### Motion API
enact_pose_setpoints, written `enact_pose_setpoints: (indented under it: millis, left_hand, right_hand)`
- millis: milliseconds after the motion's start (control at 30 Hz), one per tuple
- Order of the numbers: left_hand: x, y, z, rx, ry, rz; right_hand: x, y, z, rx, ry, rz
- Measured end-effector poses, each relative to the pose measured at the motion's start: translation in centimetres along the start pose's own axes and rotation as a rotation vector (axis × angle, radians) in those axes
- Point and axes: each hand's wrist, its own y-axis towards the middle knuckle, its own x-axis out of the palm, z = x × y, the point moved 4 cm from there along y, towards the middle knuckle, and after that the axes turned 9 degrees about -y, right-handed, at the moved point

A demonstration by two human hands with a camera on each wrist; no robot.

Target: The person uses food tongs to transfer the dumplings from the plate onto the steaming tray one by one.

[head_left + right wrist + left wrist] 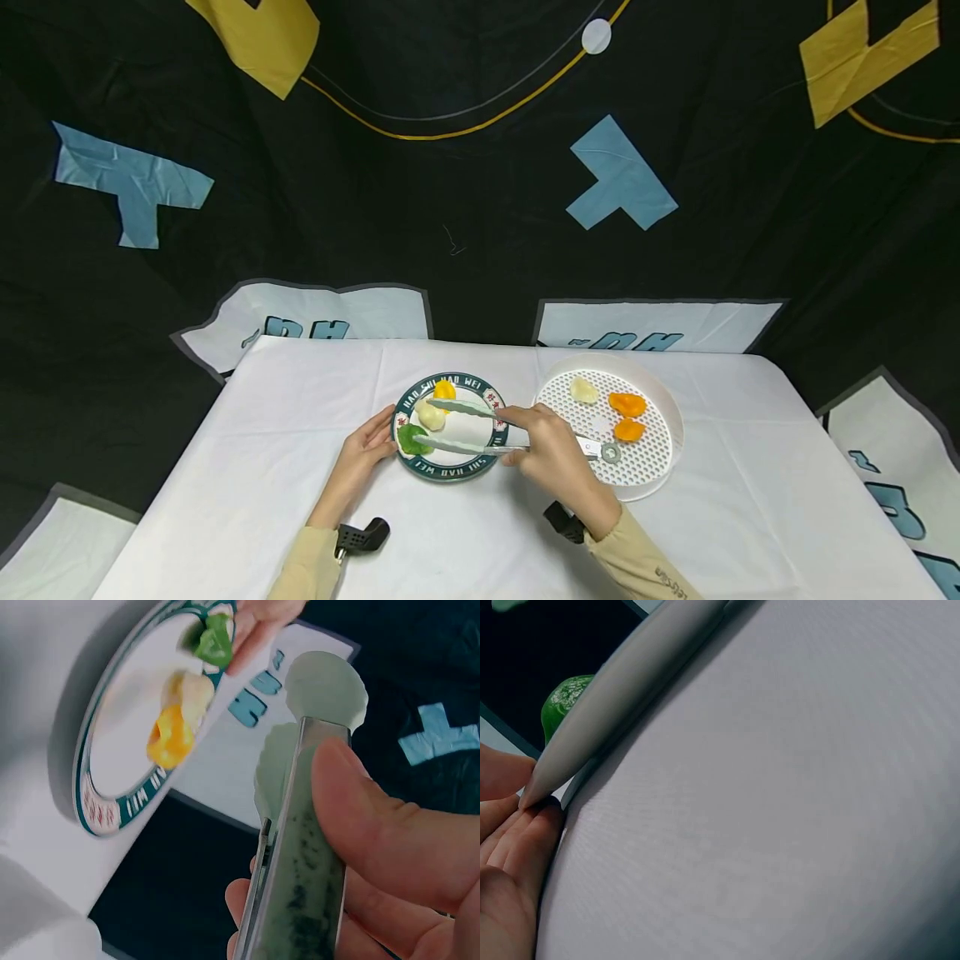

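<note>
Right hand (557, 454): fingers and thumb wrapped about the tongs (467, 408), arms spread, tips over the plate (472, 431). Left hand (360, 460): rim of the plate pinched at its left edge.

On the plate: green piece (408, 435) near left, pale piece (431, 417) beyond it, yellow piece (444, 389) at the far side. Right of the plate: perforated dish (600, 362) carrying another pale piece (583, 390) and two orange pieces (627, 405).

Handling, my estimate: tongs light, stiff-armed; best held mid-arm, where I have them. Pieces look light; the glossy green one probably slippery, so I would take it broadly across its middle and squeeze gently. Plate likely rigid and breakable; rim is the place to hold.

View comparison: the left wrist view shows my thumb above the rim, fingers beneath; the head view hides that. The head view overlaps a tong tip with the green piece; the right wrist view shows them apart.
</note>
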Motion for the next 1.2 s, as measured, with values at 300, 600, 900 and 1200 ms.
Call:
enact_pose_setpoints:
  millis: [300,600,900,1200]
  left_hand:
    - [-0.1,-0.1,0.2,-0.021,-0.018,-0.003]
    - [0.0,-0.1,0.2,-0.026,-0.048,-0.011]
    - [0.0,0.0,0.2,-0.016,-0.007,0.001]
    - [0.0,-0.1,0.1,-0.013,-0.007,-0.006]
  right_hand:
    - [3.0,0.7,-0.6,-0.039,-0.039,-0.03]
    - [5.0,0.9,-1.0,-0.052,-0.103,-0.031]
    - [5.8,0.8,-0.4,-0.044,-0.114,-0.037]
    - [5.9,0.6,0.0,-0.047,-0.108,-0.01]
